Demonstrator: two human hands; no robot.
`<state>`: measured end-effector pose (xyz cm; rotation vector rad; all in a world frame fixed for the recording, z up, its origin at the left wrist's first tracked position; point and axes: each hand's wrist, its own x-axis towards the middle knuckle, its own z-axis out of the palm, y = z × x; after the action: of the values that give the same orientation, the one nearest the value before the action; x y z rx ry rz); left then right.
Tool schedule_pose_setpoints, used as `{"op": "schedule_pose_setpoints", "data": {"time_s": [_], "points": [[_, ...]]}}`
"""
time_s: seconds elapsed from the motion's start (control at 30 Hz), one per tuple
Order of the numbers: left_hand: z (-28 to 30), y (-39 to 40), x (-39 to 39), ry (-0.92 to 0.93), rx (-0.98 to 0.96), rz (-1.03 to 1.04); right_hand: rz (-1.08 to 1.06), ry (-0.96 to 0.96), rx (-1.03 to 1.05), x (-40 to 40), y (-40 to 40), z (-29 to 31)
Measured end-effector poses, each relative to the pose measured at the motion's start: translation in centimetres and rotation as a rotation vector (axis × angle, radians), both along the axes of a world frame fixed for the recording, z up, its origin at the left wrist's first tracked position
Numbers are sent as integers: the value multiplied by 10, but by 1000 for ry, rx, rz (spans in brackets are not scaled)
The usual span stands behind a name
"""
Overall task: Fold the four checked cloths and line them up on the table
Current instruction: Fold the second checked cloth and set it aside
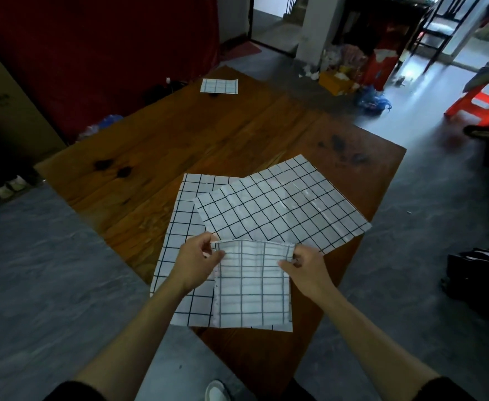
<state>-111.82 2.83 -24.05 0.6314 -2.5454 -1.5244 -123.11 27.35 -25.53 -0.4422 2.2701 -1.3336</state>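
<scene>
Wooden table (pixel 156 146); one small folded cloth (pixel 219 86) lies at its far end; two unfolded cloths, (pixel 179 227) and (pixel 280 204), overlap at its near end.

The table (pixel 156 146) is warm brown wood with dark knots and a dark stain near its right edge. The folded cloth at its far corner (pixel 219 86), the two spread cloths (pixel 280 206) (pixel 179 227) and the held cloth (pixel 253 287) are white with a dark grid. A curtain (pixel 98 39) is deep red, a stool (pixel 480 102) bright red and white, the floor (pixel 49 270) mottled grey.
</scene>
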Motion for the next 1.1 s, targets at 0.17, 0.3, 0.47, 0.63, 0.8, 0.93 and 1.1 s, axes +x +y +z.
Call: {"op": "schedule_pose_setpoints", "data": {"time_s": [0.17, 0.3, 0.47, 0.63, 0.8, 0.93, 1.1], "points": [[-18, 3, -14, -2, -24, 47, 49, 147, 88, -22, -4, -16], [-29, 3, -15, -14, -36, 22, 155, 222, 163, -30, 2, -23], [-35, -1, -5, -20, -82, -47, 302, 193, 161, -26, 10, -31], [-45, -9, 13, -83, -194, -154, 348, 275, 239, -10, 13, -35], [-52, -7, 30, -168, -291, -252, 380, 309, 332, 4, 19, -43], [-52, 3, 24, -167, -340, -262, 281, 347, 294, 11, 12, -47], [-58, 25, 7, -210, -599, -365, 331, 482, 388, 18, -5, -52]]}}
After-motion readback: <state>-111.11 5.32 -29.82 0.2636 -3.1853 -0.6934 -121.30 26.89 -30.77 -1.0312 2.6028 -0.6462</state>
